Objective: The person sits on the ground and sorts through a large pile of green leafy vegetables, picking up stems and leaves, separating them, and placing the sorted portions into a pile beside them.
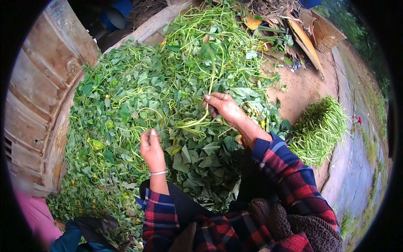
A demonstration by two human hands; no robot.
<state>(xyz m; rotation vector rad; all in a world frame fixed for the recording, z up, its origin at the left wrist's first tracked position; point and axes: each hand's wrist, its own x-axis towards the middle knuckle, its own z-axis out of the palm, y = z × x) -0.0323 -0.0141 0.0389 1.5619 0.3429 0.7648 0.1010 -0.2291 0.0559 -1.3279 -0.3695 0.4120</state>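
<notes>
My right hand [223, 108] grips a long green vine [212, 71] between thumb and fingers. The vine rises from the hand to a broad leaf at its upper end, and pale stems trail down-left below the fingers. To the left and a little nearer, my left hand [152, 150] has its fingers drawn together in a pinch. Whatever may be between those fingertips is too small to make out. Both hands are over a wide heap of green leaves [121, 117] and loose stems. More tangled vines [201, 31] lie piled beyond my hands.
To the right stands a thick stack of trimmed green stalks [321, 130]. A wooden plank wall [42, 88] borders the left. Another person's pink sleeve [35, 216] shows at lower left. A woven basket [325, 35] and dry husks lie at the far right.
</notes>
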